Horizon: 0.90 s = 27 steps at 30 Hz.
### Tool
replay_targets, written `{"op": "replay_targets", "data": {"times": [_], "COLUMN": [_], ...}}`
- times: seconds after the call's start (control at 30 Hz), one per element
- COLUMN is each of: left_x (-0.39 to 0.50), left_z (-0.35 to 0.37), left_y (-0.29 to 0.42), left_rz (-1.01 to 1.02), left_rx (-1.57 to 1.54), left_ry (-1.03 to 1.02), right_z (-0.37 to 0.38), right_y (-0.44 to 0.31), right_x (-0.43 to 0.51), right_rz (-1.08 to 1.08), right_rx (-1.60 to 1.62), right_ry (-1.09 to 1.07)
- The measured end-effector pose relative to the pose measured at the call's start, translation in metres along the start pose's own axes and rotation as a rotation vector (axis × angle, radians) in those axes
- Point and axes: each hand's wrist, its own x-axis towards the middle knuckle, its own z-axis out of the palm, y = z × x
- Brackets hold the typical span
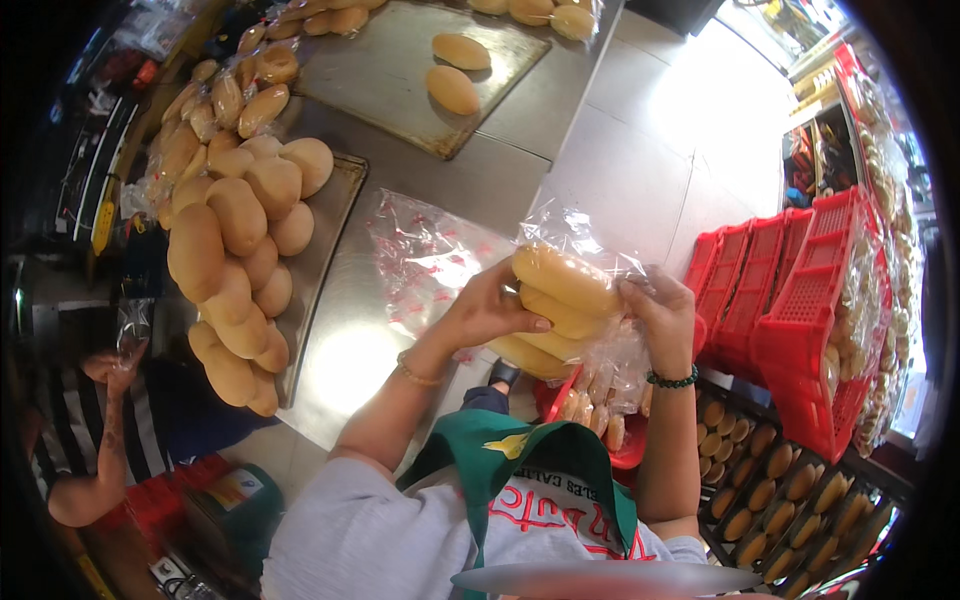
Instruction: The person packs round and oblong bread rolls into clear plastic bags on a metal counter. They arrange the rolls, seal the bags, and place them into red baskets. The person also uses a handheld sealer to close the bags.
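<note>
Between my hands, above the table's edge, is a clear plastic bag of bread rolls [570, 311] with several long, pale golden rolls stacked inside. My left hand [495, 304] grips the bag's left side, thumb across the front of the rolls. At the right, the fingers of my right hand [660, 307] pinch the gathered plastic. Flat on the steel table [360, 300], left of my left hand, lie clear plastic bags [427, 262] with red print. A large heap of unwrapped rolls [240, 217] is piled on a metal baking tray [326, 247] farther left.
Two loose rolls [454, 71] lie on another baking tray [375, 82]. Bagged rolls [225, 101] line the table's far left. Red plastic crates [787, 277] stand at right, above a rack of rolls [780, 495]. A red container [630, 442] holds bagged rolls below my hands. A co-worker [97, 427] stands at left.
</note>
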Motion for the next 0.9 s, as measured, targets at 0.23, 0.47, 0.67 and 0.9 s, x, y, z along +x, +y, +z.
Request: {"op": "replay_targets", "data": {"times": [0.23,0.47,0.67,0.9], "left_x": [-0.009,-0.026,-0.044,-0.043], "left_z": [-0.091,-0.097,-0.083,-0.089], "left_y": [0.046,0.019,-0.023,-0.018], "left_rz": [0.118,0.315,0.351,0.43], "left_rx": [0.28,1.157,1.394,1.391], "left_ry": [0.355,0.722,0.609,0.563], "right_z": [0.074,0.147,0.129,0.128], "right_y": [0.001,0.074,0.067,0.047], "right_x": [0.047,0.05,0.08,0.106], "right_rz": [0.208,0.457,0.291,0.311], "right_rx": [0.39,0.27,-0.017,-0.115], "right_ry": [-0.09,-0.033,-0.229,-0.33]}}
